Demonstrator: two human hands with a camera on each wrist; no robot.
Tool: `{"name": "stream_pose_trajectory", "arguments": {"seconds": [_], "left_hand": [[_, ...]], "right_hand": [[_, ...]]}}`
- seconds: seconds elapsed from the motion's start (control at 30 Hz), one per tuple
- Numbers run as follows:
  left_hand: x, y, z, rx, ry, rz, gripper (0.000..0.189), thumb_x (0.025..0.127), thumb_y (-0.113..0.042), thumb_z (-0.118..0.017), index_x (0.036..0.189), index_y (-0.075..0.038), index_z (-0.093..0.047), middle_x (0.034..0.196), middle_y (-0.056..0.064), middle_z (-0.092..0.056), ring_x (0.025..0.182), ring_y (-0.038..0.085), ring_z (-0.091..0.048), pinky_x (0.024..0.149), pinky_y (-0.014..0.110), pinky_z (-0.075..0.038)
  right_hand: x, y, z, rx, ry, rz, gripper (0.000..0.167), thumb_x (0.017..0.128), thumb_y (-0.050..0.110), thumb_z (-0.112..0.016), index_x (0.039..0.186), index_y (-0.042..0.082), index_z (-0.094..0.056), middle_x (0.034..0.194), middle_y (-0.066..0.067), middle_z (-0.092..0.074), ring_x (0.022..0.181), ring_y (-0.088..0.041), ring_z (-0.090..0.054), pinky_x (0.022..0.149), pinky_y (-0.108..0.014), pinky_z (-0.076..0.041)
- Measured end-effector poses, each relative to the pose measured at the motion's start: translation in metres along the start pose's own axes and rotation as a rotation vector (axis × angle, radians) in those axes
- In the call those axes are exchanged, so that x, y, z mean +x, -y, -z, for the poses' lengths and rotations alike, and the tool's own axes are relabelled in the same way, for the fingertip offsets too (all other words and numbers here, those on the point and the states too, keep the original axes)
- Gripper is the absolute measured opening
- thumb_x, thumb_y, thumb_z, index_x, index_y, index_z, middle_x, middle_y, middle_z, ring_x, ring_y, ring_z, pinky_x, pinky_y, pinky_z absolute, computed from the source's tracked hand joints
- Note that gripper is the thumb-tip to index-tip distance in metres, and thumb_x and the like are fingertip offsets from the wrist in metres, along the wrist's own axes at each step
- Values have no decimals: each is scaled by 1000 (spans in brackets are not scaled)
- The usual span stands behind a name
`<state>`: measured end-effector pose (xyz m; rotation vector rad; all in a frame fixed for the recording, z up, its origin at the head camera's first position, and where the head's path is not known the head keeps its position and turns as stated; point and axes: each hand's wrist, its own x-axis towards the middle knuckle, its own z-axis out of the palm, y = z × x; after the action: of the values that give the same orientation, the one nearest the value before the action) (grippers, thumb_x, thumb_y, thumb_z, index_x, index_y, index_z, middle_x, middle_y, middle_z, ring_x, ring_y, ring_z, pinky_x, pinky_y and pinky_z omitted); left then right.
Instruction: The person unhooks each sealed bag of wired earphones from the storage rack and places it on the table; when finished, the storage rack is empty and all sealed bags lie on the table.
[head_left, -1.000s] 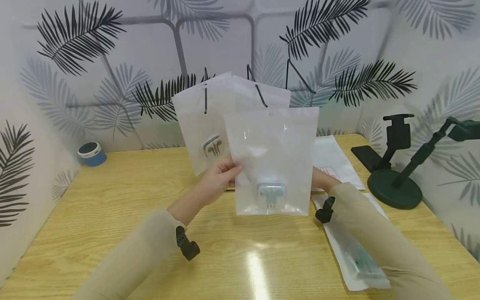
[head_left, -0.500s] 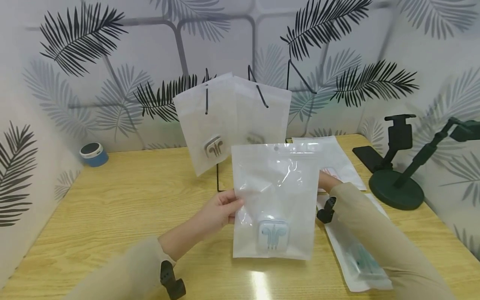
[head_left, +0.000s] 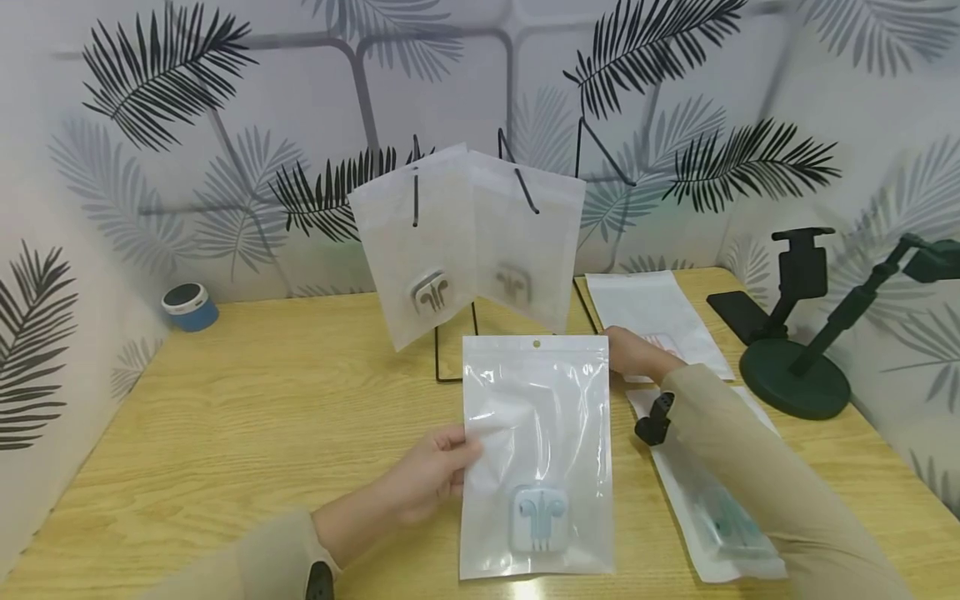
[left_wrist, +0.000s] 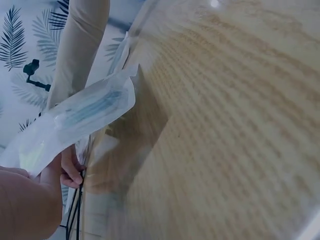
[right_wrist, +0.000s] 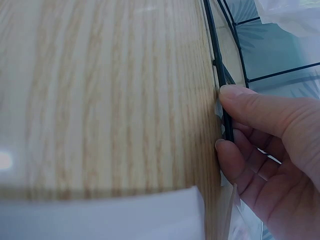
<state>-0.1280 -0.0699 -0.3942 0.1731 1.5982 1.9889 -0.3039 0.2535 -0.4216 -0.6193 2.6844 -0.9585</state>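
Observation:
My left hand (head_left: 423, 475) pinches the left edge of a clear-fronted white zip bag (head_left: 536, 417) and holds it up over the table. Inside, a square earphone case (head_left: 540, 521) with pale earphones shows near the bag's bottom. In the right wrist view, my right hand (right_wrist: 275, 140) grips a thin black wire bar (right_wrist: 215, 45) of a display rack low at the tabletop, thumb on one side and fingers on the other. From the rack's hooks hang two white bags, one on the left (head_left: 412, 242) and one on the right (head_left: 525, 242), each with earphones.
To the right lie a bag with pink print (head_left: 656, 308) and another bag with a boxed item (head_left: 712, 500), partly under my right forearm. A black phone stand (head_left: 795, 379) stands at the far right. A blue round speaker (head_left: 190, 308) sits at the back left.
The left hand has lowered the bag with the earphones toward me, so the hanging bags behind it now show fully. The right hand stays low by the rack and shows more.

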Motion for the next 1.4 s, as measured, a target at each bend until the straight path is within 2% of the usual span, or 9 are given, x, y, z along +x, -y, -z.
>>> {"name": "stream_pose_trajectory", "arguments": {"seconds": [0.07,0.2,0.4,0.5,0.63,0.73,0.83,1.1,1.4], "left_hand": [[0,2,-2,18,-22,14,34,96,-6,-44,126,10,-45,89,5,-61,77,14,-62,72,29,-52],[0,9,-3,67,-31,19,35,96,-5,-43,127,12,-43,96,11,-63,85,21,-63,77,35,-52],[5,14,3,138,0,39,28,93,-3,-47,115,13,-50,97,16,-64,87,23,-63,77,38,-51],[10,12,9,287,31,23,21,92,-5,-51,105,11,-57,91,12,-64,83,21,-63,75,35,-52],[15,6,19,568,65,-3,16,90,-12,-57,91,4,-62,77,5,-62,69,16,-61,65,30,-53],[17,2,24,718,100,4,19,90,-18,-60,79,-1,-61,66,3,-57,55,12,-55,53,26,-50],[19,-1,27,809,131,27,24,90,-20,-60,72,-4,-58,60,2,-56,47,10,-51,45,22,-44],[25,-2,23,821,185,106,25,92,-19,-58,73,-3,-58,63,3,-63,44,8,-51,42,18,-41],[33,-1,15,727,231,156,26,93,-15,-54,74,1,-58,68,9,-66,44,7,-54,42,17,-43]], "right_hand": [[-4,9,0,24,17,-35,10,83,-3,-59,75,-1,-65,57,0,-53,52,-15,-47,51,-26,-39],[-5,12,1,65,47,-67,10,80,-7,-61,85,-2,-69,69,-1,-61,62,-16,-49,55,-27,-43],[-5,12,2,84,73,-57,7,85,0,-62,85,-2,-69,75,-2,-63,63,-14,-51,56,-27,-45],[-6,13,2,88,76,-35,6,85,2,-64,85,-2,-68,73,0,-62,60,-14,-50,55,-26,-45],[-6,14,2,104,79,-47,6,84,2,-65,86,-3,-68,72,0,-60,60,-13,-49,55,-25,-44],[-7,16,3,109,80,-51,7,84,2,-65,86,-3,-68,73,0,-60,61,-14,-50,55,-25,-44],[-7,17,3,115,75,-52,7,84,3,-65,86,-3,-68,74,0,-62,63,-14,-50,55,-25,-45],[-8,15,3,107,74,-47,8,84,4,-65,87,-3,-69,75,-1,-62,63,-13,-50,55,-26,-45],[-8,16,1,113,76,-36,9,85,4,-65,88,-4,-68,75,-2,-62,62,-13,-50,56,-27,-45]]}}
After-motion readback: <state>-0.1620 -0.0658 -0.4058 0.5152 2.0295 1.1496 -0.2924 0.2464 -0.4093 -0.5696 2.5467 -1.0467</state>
